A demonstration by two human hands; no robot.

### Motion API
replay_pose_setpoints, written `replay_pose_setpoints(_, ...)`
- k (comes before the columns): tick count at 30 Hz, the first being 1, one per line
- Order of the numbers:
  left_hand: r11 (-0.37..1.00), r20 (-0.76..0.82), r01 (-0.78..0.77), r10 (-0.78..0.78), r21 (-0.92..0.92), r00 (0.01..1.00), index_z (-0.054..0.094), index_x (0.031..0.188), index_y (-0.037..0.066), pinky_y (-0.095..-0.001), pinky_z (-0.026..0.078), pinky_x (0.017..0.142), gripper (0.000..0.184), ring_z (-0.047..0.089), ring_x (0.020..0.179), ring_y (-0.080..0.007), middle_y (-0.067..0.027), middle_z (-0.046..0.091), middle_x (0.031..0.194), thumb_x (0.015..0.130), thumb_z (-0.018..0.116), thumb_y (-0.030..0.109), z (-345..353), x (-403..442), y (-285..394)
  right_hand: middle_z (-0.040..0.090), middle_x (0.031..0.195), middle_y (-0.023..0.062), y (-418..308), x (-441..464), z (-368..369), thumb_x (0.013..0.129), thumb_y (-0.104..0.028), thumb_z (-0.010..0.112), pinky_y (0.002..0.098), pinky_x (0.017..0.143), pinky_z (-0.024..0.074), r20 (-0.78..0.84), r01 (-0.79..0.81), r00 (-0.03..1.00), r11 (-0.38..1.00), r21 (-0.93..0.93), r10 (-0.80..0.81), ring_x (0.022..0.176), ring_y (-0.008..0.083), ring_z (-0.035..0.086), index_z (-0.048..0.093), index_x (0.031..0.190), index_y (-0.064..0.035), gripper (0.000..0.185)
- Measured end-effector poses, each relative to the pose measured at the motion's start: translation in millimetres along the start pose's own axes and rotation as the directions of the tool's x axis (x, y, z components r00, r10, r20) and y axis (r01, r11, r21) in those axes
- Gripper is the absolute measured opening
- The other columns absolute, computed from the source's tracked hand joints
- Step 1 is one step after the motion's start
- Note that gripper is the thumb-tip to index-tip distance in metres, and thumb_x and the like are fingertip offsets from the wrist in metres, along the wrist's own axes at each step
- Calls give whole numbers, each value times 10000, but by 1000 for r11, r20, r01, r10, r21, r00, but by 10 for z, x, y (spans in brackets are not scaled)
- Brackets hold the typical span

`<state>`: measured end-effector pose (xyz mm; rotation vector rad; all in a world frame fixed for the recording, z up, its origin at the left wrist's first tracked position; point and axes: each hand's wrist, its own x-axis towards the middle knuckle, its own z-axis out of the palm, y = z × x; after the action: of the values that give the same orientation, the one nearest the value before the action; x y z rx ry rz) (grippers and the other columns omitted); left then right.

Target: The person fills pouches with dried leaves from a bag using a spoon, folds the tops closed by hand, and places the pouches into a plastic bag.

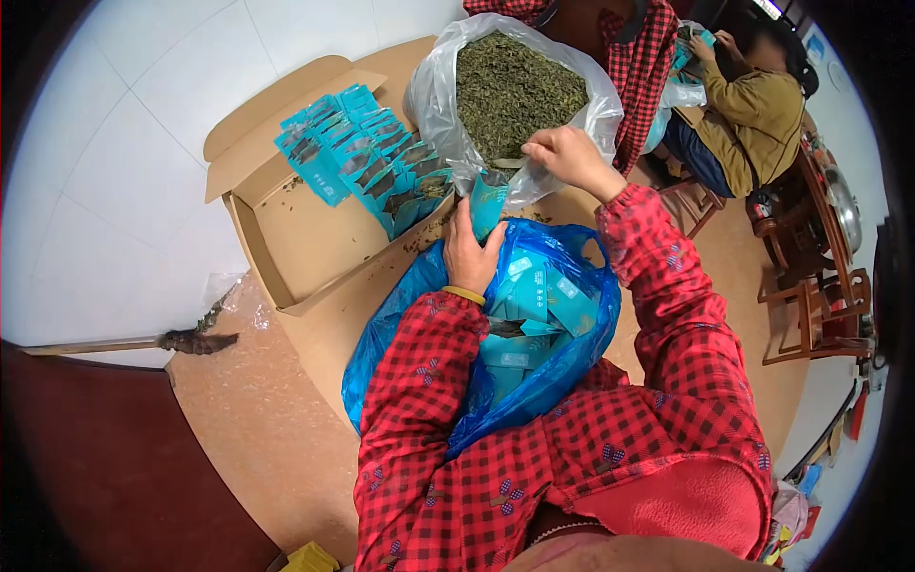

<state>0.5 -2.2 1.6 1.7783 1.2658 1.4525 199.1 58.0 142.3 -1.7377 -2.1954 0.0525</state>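
Note:
My left hand (470,250) grips a small teal pouch (488,208), held upright at the near edge of a clear plastic bag (599,107). Dried green leaves, like loose tea (515,91), fill that bag. Pinched in my right hand (575,160) is a small spoon (509,163), just above the pouch's top; its contents are hard to make out. Below my hands, a blue plastic bag (381,357) lies open with several flat teal pouches (548,296) inside. Rows of teal pouches (353,143), some showing dark contents, lean in a cardboard box (310,243) to the left.
Leaf crumbs lie around the box. At the upper right, another person (762,110) sits handling a teal pouch (703,40). Wooden chairs (815,319) stand along the right side. A dark brush-like object (198,340) is on the floor at left, by a clear wrapper (250,300).

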Motion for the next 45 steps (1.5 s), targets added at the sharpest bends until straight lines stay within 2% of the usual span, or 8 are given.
replay_pose_setpoints(2, 1000, 15, 2, -1, -2, 1000, 413, 1394, 7, -478, 452, 941, 732, 539, 1125, -441, -255, 564, 1247, 824, 757, 311, -13, 3, -9, 686, 734, 125, 45, 151, 187, 945, -316, 583, 453, 995, 435, 45, -81, 996, 994, 73, 78, 737, 298, 665, 713, 969, -104, 250)
replay_pose_setpoints(5, 1000, 24, 12, -12, -20, 1000, 430, 1383, 5, -476, 454, 938, 725, 540, 1123, -438, -254, 568, 1243, 822, 761, 324, -6, -3, -18, 713, 793, 121, 86, 320, 362, 934, -344, 575, 468, 987, 401, -122, -82, 990, 995, -55, 75, 826, 296, 679, 731, 945, -121, 272)
replay_pose_setpoints(13, 1000, 20, 21, -21, -17, 1000, 439, 1379, 15, -484, 448, 937, 724, 542, 1120, -434, -242, 577, 1234, 822, 761, 347, 8, -2, -24, 717, 800, 106, 157, 207, 336, 951, -314, 552, 518, 1058, 342, -323, -7, 946, 1000, 1, 6, 840, 290, 680, 724, 952, -124, 257)
replay_pose_setpoints(18, 1000, -6, -14, 14, 24, 1000, 471, 1357, 25, -442, 488, 892, 671, 605, 1066, -395, -220, 607, 1189, 806, 790, 236, 13, 12, -10, 724, 848, 51, 119, -40, 102, 970, -295, 544, 519, 1090, 325, -262, -32, 964, 999, 22, 36, 847, 244, 688, 710, 995, -114, 247)
replay_pose_setpoints(26, 999, -6, 15, -15, 29, 1000, 467, 1360, 32, -442, 479, 910, 675, 598, 1086, -392, -220, 605, 1198, 813, 783, 269, -19, 1, 46, 712, 860, 33, -194, -433, -246, 930, -225, 595, 513, 1106, 310, -364, 178, 919, 983, 42, -151, 835, 224, 676, 703, 972, -122, 155)
replay_pose_setpoints(37, 999, -16, 11, -10, 31, 1000, 463, 1359, 32, -453, 480, 902, 682, 591, 1093, -407, -229, 602, 1201, 812, 779, 288, -21, 1, 40, 710, 875, 14, -496, -497, -426, 823, -83, 699, 498, 1079, 370, -296, 493, 737, 782, -381, -608, 850, 209, 669, 697, 959, -108, 138)
replay_pose_setpoints(42, 1000, -24, 2, -2, 30, 1000, 462, 1361, 32, -453, 482, 897, 685, 592, 1088, -408, -227, 602, 1198, 811, 780, 289, -14, 3, 16, 712, 820, 49, -244, -322, -231, 856, -168, 685, 487, 1057, 385, -427, 304, 822, 924, -231, -377, 822, 249, 674, 705, 950, -117, 109)
replay_pose_setpoints(45, 999, -13, 1, -1, 38, 1000, 461, 1365, 32, -452, 483, 893, 689, 593, 1082, -411, -225, 601, 1195, 810, 781, 287, -15, 7, 10, 705, 759, 92, -139, -178, -85, 903, -277, 636, 481, 1023, 401, -169, 141, 973, 985, -97, -156, 797, 292, 674, 724, 930, -121, 181)
